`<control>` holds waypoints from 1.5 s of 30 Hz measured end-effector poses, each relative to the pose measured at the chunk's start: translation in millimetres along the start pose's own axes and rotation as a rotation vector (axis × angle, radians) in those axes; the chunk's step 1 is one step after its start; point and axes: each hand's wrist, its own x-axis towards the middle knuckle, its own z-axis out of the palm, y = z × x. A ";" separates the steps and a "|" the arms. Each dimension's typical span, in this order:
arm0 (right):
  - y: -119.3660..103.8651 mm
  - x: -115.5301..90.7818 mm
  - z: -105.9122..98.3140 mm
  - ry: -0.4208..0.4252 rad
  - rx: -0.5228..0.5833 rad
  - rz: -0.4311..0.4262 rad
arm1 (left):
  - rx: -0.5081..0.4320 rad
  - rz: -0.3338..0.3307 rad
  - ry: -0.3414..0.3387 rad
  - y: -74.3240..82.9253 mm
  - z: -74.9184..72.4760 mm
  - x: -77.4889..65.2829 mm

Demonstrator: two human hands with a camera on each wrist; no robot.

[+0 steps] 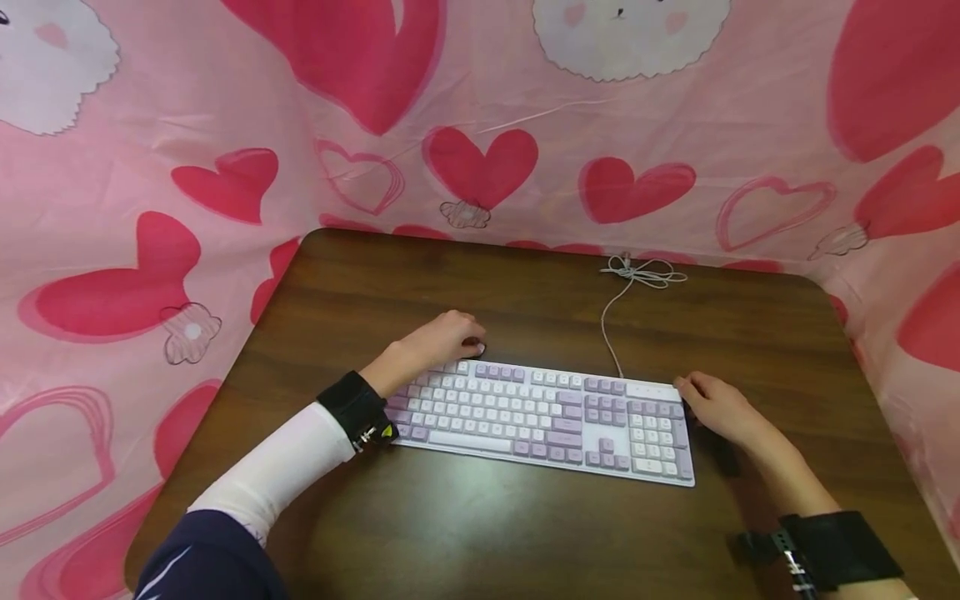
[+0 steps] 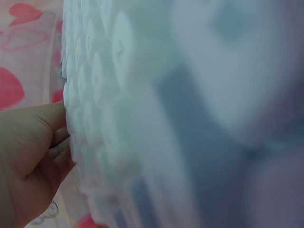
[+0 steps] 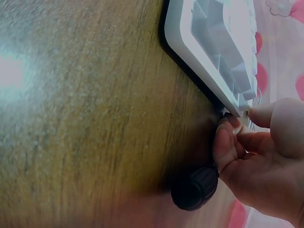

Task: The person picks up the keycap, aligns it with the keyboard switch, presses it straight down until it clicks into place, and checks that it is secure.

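Note:
A white and lilac keyboard lies across the wooden table, its front edge toward me. At its back left edge is my left hand, fingers curled; in the left wrist view the left hand grips the far edge beside blurred keycaps. My right hand holds the back right corner. From the right wrist view, the right thumb lies against the corner's top side while curled fingers reach the underside. Under that hand is a black ribbed, round-ended thing.
A thin white cable runs from the keyboard's back edge to a tied bundle near the table's far edge. Pink heart-patterned cloth surrounds the dark wooden table. Black straps with small devices are on both wrists.

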 end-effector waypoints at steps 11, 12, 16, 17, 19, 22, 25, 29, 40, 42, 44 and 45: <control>2.4 2.9 -2.2 0.027 -0.017 -0.043 | -0.062 -0.111 0.068 -15.3 -16.5 -35.4; 2.1 3.1 -2.3 0.028 -0.015 -0.045 | -0.077 -0.125 0.070 -16.9 -20.6 -39.7; 1.9 3.7 -2.7 0.028 -0.024 -0.045 | -0.151 -0.183 0.080 -25.1 -36.0 -57.4; 1.8 3.6 -2.5 0.029 -0.026 -0.040 | -0.165 -0.201 0.082 -27.4 -38.9 -61.5; 2.4 3.8 -2.8 0.031 -0.030 -0.042 | -0.196 -0.236 0.086 -32.4 -42.9 -69.9; 4.2 3.6 -4.2 0.032 -0.042 -0.046 | -0.252 -0.271 0.071 -39.7 -43.3 -80.0; 6.3 2.2 -6.6 0.043 -0.064 -0.046 | -0.330 -0.286 0.059 -47.2 -37.4 -85.9; 8.5 1.0 -7.8 0.050 -0.079 -0.044 | -0.407 -0.295 0.049 -56.8 -26.3 -92.2; 5.5 5.1 -2.4 0.055 -0.088 -0.068 | -0.474 -0.352 0.114 -65.1 -13.5 -111.4; 4.9 5.4 -1.0 0.052 -0.087 -0.074 | -0.466 -0.351 0.121 -64.7 -12.5 -114.7; 4.8 4.8 0.7 0.050 -0.088 -0.076 | -0.462 -0.345 0.121 -64.0 -11.4 -117.6; 4.6 4.0 1.9 0.050 -0.091 -0.075 | -0.463 -0.343 0.119 -63.8 -10.6 -118.7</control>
